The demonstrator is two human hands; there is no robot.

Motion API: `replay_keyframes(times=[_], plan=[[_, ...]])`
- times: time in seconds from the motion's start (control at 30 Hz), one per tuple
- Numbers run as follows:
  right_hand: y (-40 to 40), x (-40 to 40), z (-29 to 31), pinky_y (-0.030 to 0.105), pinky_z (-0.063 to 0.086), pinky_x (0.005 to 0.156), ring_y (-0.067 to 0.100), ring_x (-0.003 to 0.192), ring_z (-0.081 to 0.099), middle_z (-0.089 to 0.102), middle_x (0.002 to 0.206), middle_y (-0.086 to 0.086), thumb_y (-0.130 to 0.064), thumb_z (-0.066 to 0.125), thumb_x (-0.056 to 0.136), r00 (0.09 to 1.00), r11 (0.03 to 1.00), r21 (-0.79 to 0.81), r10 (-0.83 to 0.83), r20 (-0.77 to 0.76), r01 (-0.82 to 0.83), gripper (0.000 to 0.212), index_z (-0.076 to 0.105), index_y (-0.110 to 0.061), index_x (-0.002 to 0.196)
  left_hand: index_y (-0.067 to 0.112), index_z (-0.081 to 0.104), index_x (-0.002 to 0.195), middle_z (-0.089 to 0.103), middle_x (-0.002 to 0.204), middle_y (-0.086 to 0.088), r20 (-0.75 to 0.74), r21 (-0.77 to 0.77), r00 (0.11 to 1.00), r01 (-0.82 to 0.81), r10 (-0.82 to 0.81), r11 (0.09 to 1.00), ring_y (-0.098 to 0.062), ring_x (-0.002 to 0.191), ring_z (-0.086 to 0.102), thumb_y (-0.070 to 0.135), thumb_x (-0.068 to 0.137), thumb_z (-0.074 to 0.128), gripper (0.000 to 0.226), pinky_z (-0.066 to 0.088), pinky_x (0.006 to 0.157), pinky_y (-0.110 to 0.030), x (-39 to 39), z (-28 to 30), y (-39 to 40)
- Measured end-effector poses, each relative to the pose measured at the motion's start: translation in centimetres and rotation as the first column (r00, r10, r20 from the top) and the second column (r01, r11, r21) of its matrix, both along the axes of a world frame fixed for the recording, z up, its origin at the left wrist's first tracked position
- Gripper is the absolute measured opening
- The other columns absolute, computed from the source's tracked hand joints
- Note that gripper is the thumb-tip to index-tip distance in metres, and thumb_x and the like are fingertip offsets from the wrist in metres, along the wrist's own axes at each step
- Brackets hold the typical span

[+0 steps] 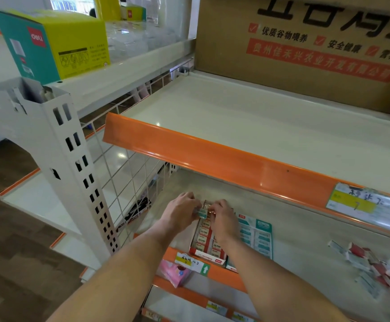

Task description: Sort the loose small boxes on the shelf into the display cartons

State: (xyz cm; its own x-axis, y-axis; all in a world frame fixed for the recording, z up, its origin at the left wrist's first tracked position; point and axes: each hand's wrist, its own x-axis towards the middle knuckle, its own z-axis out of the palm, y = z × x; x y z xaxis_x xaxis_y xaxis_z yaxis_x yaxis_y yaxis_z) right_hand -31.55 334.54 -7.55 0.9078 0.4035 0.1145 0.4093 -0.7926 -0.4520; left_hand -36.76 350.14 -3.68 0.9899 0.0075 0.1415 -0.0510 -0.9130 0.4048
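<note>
Here, small teal-white box (202,213) pinched btwn both hands' fingers (195,209).

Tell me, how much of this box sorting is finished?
Partly done. The red carton already holds rows of small boxes, and the green carton beside it looks filled too. Right now both hands, left hand and right hand, hold a small green box over the red carton's far end. A loose pile on the shelf's right side remains.
</note>
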Motion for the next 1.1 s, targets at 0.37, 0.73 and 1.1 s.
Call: replay_keyframes(times=[0.37, 0.73, 1.1], plan=[[0.1, -0.5, 0.1, 0.031, 0.043, 0.101, 0.013, 0.122, 0.044, 0.052, 0.13, -0.008, -0.019, 0.057, 0.095, 0.999, 0.993, -0.115, 0.013, 0.045, -0.008, 0.031, 0.063, -0.027, 0.125, 0.02, 0.067, 0.111, 0.055, 0.108, 0.005, -0.016, -0.009, 1.0, -0.007, 0.007, 1.0, -0.013, 0.102, 0.052, 0.033, 0.089, 0.067, 0.025, 0.048, 0.082, -0.026, 0.2, 0.2, -0.4], [-3.7, -0.6, 0.8, 0.031, 0.039, 0.103, 0.015, 0.121, 0.043, 0.055, 0.123, -0.005, -0.024, 0.046, 0.102, 0.977, 0.979, 0.122, -0.175, 0.119, 0.161, 0.027, 0.064, -0.018, 0.121, 0.018, 0.066, 0.105, 0.054, 0.109, 0.002, -0.036, 0.027, 0.998, 0.056, -0.055, 0.998, -0.015, 0.102, 0.052, 0.03, 0.093, 0.061, 0.018, 0.05, 0.086, -0.027, -0.3, 1.3, -2.4], [-11.9, -2.8, 0.6, 0.037, 0.043, 0.091, 0.027, 0.107, 0.051, 0.065, 0.112, 0.008, -0.014, 0.051, 0.098, 0.85, 0.854, 0.123, -0.517, 0.096, 0.506, 0.022, 0.069, -0.011, 0.111, 0.022, 0.066, 0.117, 0.052, 0.129, -0.001, -0.094, 0.018, 0.962, 0.26, -0.258, 0.965, -0.022, 0.116, 0.053, 0.026, 0.092, 0.061, 0.026, 0.048, 0.096, -0.036, -0.9, 1.3, -8.8]])
